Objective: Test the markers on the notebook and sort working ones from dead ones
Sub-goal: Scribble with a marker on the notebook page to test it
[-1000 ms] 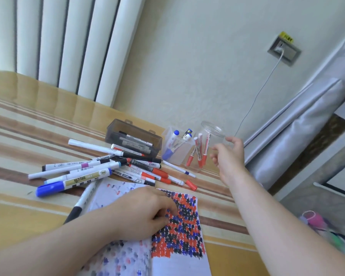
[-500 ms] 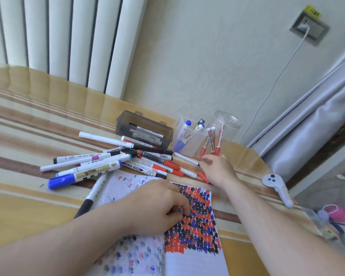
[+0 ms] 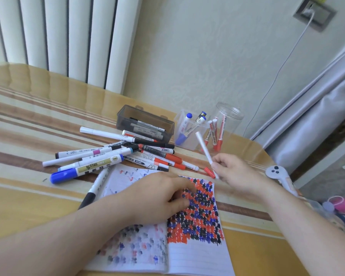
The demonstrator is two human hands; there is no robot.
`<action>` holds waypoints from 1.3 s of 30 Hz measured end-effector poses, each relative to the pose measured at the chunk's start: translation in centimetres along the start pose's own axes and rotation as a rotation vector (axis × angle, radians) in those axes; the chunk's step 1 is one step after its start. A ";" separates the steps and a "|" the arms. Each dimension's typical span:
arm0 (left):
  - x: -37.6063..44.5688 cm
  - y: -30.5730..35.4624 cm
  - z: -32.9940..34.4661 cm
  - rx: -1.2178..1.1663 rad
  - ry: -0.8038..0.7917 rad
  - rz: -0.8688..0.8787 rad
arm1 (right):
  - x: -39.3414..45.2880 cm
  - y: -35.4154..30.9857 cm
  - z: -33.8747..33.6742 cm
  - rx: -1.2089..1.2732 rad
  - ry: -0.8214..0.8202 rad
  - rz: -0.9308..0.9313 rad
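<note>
An open notebook (image 3: pixel 199 253) lies at the table's near edge, its right page thick with red, blue and black marks. My left hand (image 3: pixel 157 198) rests on it with fingers curled, pressing the pages. My right hand (image 3: pixel 233 172) pinches a thin white marker (image 3: pixel 204 150) with a red cap at its lower end, tilted up to the left above the table. A pile of several markers (image 3: pixel 116 156) lies beyond the notebook. Behind stand a dark grey box (image 3: pixel 145 122), a clear square cup (image 3: pixel 187 134) with blue markers and a clear round jar (image 3: pixel 225 126) with red ones.
A white game controller (image 3: pixel 277 174) lies at the table's right edge. A black-capped marker (image 3: pixel 94 190) lies left of the notebook. The wall, a radiator and a cable running to a socket (image 3: pixel 315 13) are behind; a grey curtain hangs at the right.
My right hand came back from the round jar, dropped to the pile's right end and lifted a thin white red-capped marker. The left hand stayed on the notebook.
</note>
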State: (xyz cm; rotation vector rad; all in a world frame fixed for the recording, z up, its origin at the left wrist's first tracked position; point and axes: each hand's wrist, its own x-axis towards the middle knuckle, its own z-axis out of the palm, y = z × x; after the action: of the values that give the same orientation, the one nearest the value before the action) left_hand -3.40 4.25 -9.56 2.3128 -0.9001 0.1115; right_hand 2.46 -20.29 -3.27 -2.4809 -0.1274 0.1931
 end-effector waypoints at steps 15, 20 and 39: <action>-0.7 1.0 0.4 -0.031 0.115 0.141 | -6.9 0.0 8.6 0.892 0.013 -0.279; -0.7 1.7 0.3 -0.061 0.098 0.149 | -7.2 -0.1 8.7 1.066 -0.073 -0.286; -1.2 1.5 -0.9 -0.043 -0.128 0.019 | -11.7 1.7 5.5 0.644 -0.142 -0.213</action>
State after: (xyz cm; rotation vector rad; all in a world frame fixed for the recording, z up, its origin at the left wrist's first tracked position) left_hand -5.10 4.70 -8.40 2.2921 -0.9785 -0.0481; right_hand -9.91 -19.99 -7.37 -1.7981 -0.3312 0.2704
